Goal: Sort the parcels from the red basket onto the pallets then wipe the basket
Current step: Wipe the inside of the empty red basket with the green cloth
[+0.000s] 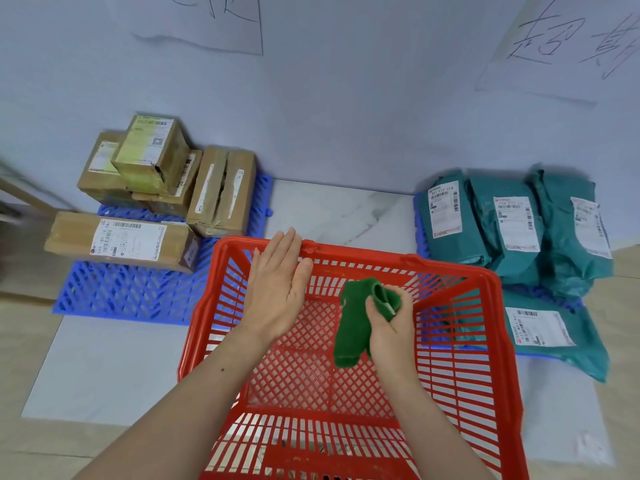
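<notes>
The red basket (491,341) stands in front of me with no parcels inside. My left hand (278,289) hovers flat with straight fingers over its far left rim, fingertips near the edge. My right hand (389,327) grips a crumpled green cloth (353,327) above the basket's mesh floor, the cloth hanging down to the left of the hand. Several brown cardboard parcels (138,188) are piled on the left blue pallet (138,292). Several teal mailer bags (519,226) lie on the right blue pallet (420,220).
A pale wall with two hand-written paper sheets (561,43) rises behind the pallets. A white marble floor tile (339,209) shows between the pallets. Beige flooring (27,323) runs along the left side.
</notes>
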A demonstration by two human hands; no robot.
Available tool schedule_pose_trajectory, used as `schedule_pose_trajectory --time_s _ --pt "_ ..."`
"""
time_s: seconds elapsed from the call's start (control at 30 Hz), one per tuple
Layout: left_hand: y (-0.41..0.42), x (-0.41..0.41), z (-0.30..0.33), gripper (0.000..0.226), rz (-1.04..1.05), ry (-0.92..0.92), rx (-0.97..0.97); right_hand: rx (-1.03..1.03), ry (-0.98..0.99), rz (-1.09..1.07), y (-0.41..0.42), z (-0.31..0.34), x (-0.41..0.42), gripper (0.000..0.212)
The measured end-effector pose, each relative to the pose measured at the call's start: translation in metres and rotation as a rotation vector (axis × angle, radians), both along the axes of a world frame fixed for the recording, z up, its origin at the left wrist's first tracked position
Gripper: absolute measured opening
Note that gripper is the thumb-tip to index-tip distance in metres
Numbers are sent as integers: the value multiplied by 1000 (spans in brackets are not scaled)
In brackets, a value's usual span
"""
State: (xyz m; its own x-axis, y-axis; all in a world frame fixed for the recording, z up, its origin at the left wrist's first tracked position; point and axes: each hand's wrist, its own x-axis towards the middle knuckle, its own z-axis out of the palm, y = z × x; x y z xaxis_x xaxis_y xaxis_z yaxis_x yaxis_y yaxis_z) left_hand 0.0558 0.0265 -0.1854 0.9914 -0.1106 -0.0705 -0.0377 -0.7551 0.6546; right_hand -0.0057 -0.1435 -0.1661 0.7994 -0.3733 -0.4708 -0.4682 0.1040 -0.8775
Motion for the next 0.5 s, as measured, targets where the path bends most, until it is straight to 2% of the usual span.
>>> schedule_pose_trajectory --time_s 0.1,0.3,0.5 --pt "1 1 -1 73 -8 4 15 252 129 -238 -2 -4 2 21" --pt "1 0 -5 73 -18 -12 34 549 144 -452 -1 -4 4 32" --pt "2 0 -8 73 -13 -57 56 611 85 -584 1 -6 20 34"
